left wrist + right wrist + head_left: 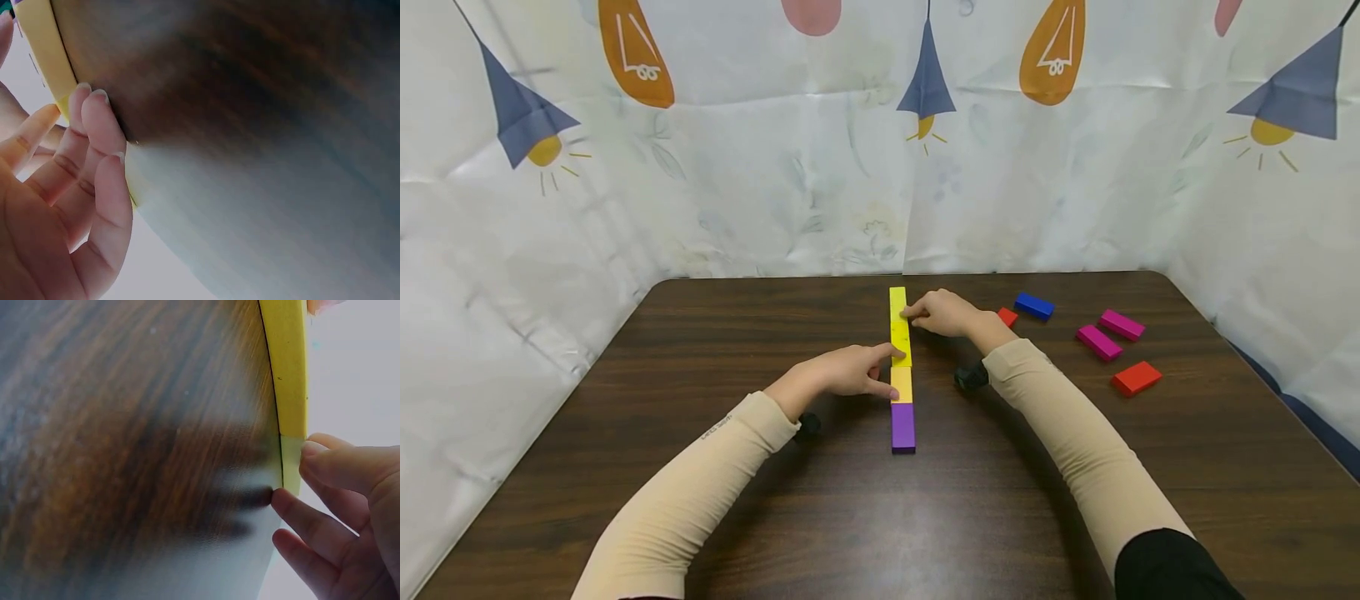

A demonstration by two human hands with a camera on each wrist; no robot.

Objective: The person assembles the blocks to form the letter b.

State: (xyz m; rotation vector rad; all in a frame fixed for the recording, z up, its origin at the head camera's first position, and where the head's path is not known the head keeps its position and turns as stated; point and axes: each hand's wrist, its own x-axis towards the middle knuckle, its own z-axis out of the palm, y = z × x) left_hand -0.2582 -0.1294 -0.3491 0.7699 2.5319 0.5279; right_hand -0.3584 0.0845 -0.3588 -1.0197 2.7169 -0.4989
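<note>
A straight row of blocks runs away from me on the table: a purple block (903, 429) nearest, then a light orange block (905, 382), a yellow block (900, 335) and a far yellow block (897, 298). From the left side my left hand (847, 371) reaches over the row, its index fingertip on the nearer yellow block and its thumb on the light orange one. My right hand (946, 314) comes from the right, with its index fingertip touching the edge of the far yellow block. In the right wrist view its thumb (340, 465) lies against that block.
To the right lie a blue block (1034, 306), two magenta blocks (1098, 342), a red block (1137, 378) and another red block (1007, 317) partly hidden by my right arm. A patterned cloth (760, 183) hangs behind the dark wooden table (700, 333).
</note>
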